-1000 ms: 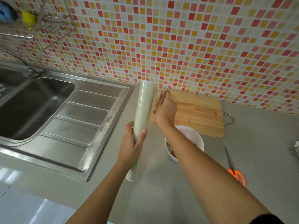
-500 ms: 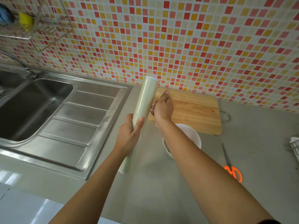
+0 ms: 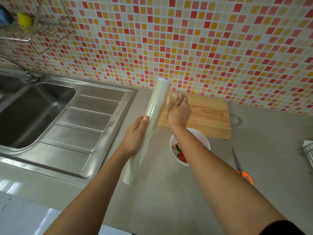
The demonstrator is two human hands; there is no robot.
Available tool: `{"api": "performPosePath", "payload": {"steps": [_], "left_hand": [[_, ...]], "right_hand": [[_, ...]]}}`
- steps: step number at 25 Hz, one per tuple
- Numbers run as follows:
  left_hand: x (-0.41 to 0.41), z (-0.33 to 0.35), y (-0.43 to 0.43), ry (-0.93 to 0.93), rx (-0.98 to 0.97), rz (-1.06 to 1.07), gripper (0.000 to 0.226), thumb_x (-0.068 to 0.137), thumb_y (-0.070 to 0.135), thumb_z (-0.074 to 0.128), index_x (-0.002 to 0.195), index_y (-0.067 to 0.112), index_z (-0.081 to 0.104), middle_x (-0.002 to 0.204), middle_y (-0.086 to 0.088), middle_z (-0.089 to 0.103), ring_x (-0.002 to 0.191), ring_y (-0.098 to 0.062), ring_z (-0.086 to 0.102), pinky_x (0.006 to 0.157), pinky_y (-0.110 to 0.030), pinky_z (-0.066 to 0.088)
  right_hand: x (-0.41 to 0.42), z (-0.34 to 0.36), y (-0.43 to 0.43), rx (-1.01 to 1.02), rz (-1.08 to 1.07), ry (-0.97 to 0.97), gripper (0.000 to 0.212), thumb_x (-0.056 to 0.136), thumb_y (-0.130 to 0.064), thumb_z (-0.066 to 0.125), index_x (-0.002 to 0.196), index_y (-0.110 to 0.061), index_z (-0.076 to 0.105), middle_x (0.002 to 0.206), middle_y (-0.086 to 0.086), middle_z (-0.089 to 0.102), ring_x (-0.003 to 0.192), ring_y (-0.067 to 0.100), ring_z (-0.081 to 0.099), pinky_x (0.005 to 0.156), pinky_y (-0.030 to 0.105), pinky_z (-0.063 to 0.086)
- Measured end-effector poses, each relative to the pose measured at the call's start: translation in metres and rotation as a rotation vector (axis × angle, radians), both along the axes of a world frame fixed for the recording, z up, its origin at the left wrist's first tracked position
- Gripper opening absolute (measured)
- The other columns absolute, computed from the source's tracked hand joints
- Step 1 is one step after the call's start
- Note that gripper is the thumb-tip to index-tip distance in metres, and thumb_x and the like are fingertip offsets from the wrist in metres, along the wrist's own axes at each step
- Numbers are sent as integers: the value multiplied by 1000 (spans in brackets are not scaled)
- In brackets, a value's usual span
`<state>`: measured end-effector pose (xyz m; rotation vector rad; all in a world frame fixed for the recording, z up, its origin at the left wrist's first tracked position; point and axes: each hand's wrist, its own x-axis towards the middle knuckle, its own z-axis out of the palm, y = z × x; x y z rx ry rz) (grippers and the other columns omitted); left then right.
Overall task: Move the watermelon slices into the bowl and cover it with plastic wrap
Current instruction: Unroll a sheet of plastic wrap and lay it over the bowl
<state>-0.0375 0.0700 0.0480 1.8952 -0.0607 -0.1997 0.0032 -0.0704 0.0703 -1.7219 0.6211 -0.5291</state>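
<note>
My left hand [image 3: 135,136] grips a long roll of plastic wrap [image 3: 156,100] at its middle and holds it tilted above the counter. My right hand [image 3: 178,111] pinches the loose edge of the film, and a short clear sheet [image 3: 169,100] stretches from the roll to its fingers. Below my right forearm stands a white bowl [image 3: 205,141] with red watermelon slices [image 3: 181,155] inside; the forearm hides part of it. A bare wooden cutting board [image 3: 208,116] lies just beyond the bowl.
A steel sink [image 3: 33,107] with a ribbed drainboard [image 3: 81,126] fills the left. Orange-handled scissors [image 3: 242,168] lie on the grey counter right of the bowl. A white object [image 3: 308,151] sits at the right edge. A wire rack [image 3: 33,22] hangs on the tiled wall.
My right hand has closed on the film's edge and drawn a short stretch off the roll to the right. My left hand has kept its grip on the roll.
</note>
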Motion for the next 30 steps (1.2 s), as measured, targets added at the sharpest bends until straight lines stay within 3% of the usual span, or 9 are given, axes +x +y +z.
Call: {"api": "performPosePath", "payload": {"steps": [2,5,8,10,12,15,18,24,30], "left_hand": [[3,4,-3,15,32,-26,39,96,54,33,94,23,57,85,6,57,81,-14,56,75,-32,46],[6,11,-11,-107,193,-19,42,99,46,29,111,12,51,83,6,53,74,-6,51,62,-24,37],[13,15,-9,-198,226,-10,44,100,43,30,121,8,46,97,0,55,77,-2,52,57,-11,35],[20,18,-6,-235,201,0,42,100,40,31,121,6,44,102,-1,53,79,0,51,58,-4,37],[25,23,-6,-266,182,-9,39,100,37,31,121,6,43,102,1,51,81,2,51,61,1,36],[31,27,-8,-264,143,-5,35,101,34,31,122,8,41,93,14,47,81,4,51,61,0,39],[32,28,-11,-259,116,23,36,101,35,31,119,7,43,91,15,47,81,1,52,64,-8,42],[41,37,-2,-176,54,150,36,101,44,26,110,13,43,90,12,49,81,3,50,62,-5,39],[43,32,-9,-207,62,112,34,101,42,25,109,13,41,100,-3,52,81,-2,51,61,-7,40]], "right_hand": [[-2,-1,-1,12,-8,-9,39,102,-33,25,100,-9,56,76,-3,56,78,18,54,71,23,37],[-2,4,3,151,-32,12,59,96,-52,18,109,-9,57,102,9,67,94,26,61,87,34,47],[-7,2,4,282,-32,101,75,89,-67,11,121,-14,54,118,10,64,112,32,58,100,44,44],[-18,-2,13,254,87,167,80,85,-72,13,127,-16,51,111,7,64,112,32,58,100,47,44],[-29,-9,26,169,271,228,86,75,-82,14,110,-17,59,92,2,64,98,31,63,90,48,50],[-37,-13,42,38,414,224,51,91,-60,30,86,-16,55,73,-4,59,73,15,58,65,30,44],[-38,-10,47,23,424,77,34,98,-40,37,82,-13,49,66,-6,52,63,9,51,58,25,39],[-40,-32,34,-76,329,31,35,98,-31,39,83,-3,51,70,9,57,69,30,57,67,42,49],[-42,-16,46,198,326,-37,8,87,-32,62,88,-25,66,79,-14,66,84,15,67,83,41,57]]}}
